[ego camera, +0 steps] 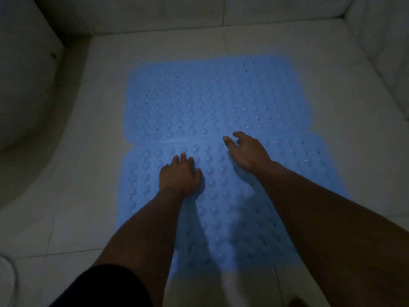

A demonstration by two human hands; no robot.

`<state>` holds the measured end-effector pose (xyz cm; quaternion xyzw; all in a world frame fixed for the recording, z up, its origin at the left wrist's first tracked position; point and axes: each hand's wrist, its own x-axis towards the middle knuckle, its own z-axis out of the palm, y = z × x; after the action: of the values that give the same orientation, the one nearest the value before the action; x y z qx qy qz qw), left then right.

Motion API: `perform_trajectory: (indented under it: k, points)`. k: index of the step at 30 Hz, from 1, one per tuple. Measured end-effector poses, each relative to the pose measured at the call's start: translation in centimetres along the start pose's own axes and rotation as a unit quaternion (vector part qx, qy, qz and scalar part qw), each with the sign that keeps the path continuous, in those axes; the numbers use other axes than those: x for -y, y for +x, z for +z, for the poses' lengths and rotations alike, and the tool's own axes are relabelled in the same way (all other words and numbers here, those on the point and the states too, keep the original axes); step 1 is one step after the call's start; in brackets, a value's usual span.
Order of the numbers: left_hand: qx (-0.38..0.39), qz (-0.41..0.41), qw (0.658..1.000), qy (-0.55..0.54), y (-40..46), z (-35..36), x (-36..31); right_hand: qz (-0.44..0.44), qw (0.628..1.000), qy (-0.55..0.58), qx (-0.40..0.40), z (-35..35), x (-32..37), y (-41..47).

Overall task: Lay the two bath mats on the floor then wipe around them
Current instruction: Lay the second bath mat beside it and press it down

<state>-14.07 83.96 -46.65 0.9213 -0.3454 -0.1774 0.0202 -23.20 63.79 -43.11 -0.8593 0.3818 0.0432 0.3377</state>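
Since both blue mats already lie flat on the tiled floor (99,120), the head view shows a laying step close to done. The far mat (212,96) fills the middle of the frame, and the near mat (232,207) runs from the centre down to the lower edge; their long edges meet, perhaps with a slight overlap, along a seam just above the hands. The left hand (180,173) rests palm down on the near mat, fingers straight and close together. The right hand (247,151) hovers or lightly touches at the seam, fingers loosely spread and holding nothing.

Each mat looks like thin, soft rubber covered in small bumps and holes, so it is probably light and floppy, sagging if lifted from one point. The bumps likely cling to smooth tile, so dragging may fail; peeling up a corner or an edge seems the better hold. A curved white fixture (24,85) stands at the upper left.
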Motion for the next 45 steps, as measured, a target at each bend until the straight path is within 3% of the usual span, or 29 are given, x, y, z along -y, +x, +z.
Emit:
perform_trajectory:
  k: [7,11,19,22,24,26,28,30,33,40,42,45]
  points:
    - [-0.129,0.038,0.991,0.016,-0.2,0.2,-3.2,-0.029,0.986,-0.165,0.004,2.5,-4.0,-2.1]
    - [-0.189,0.080,0.979,-0.008,0.3,3.0,-5.2,-0.113,0.962,-0.235,-0.087,6.0,-8.5,-3.2]
    - [-0.244,0.075,0.966,-0.042,1.6,5.4,-5.2,-0.126,0.959,-0.211,-0.143,7.4,-9.7,-3.3]
    - [-0.225,0.069,0.971,-0.053,2.1,5.2,-4.6,-0.104,0.964,-0.216,-0.113,7.6,-10.2,-3.0]
    - [-0.165,0.048,0.984,-0.038,1.6,3.3,-4.6,-0.077,0.977,-0.195,-0.041,6.5,-9.6,-2.7]
    - [-0.025,-0.004,0.999,-0.023,0.3,-0.4,-4.9,-0.017,0.981,-0.167,0.100,3.4,-7.2,-1.5]
    - [0.113,-0.043,0.992,-0.026,-1.5,-4.6,-5.8,0.029,0.953,-0.179,0.244,-1.6,-3.7,-0.1]
    - [0.183,-0.038,0.982,-0.027,-3.6,-10.2,-7.3,0.045,0.934,-0.199,0.294,-7.1,-0.1,0.0]
    - [0.213,-0.044,0.974,-0.059,-6.6,-21.6,-8.8,0.048,0.950,-0.179,0.250,-15.6,6.5,-3.0]
    - [0.238,-0.125,0.949,-0.163,-19.3,-48.2,-7.2,0.103,0.930,-0.147,0.321,-34.3,25.1,-19.5]
    - [0.235,-0.126,0.949,-0.167,-23.1,-54.5,-6.7,0.115,0.931,-0.129,0.323,-38.8,29.4,-23.4]
    - [0.206,-0.129,0.963,-0.119,-29.4,-64.5,-5.0,0.066,0.927,-0.147,0.337,-45.1,37.4,-28.6]
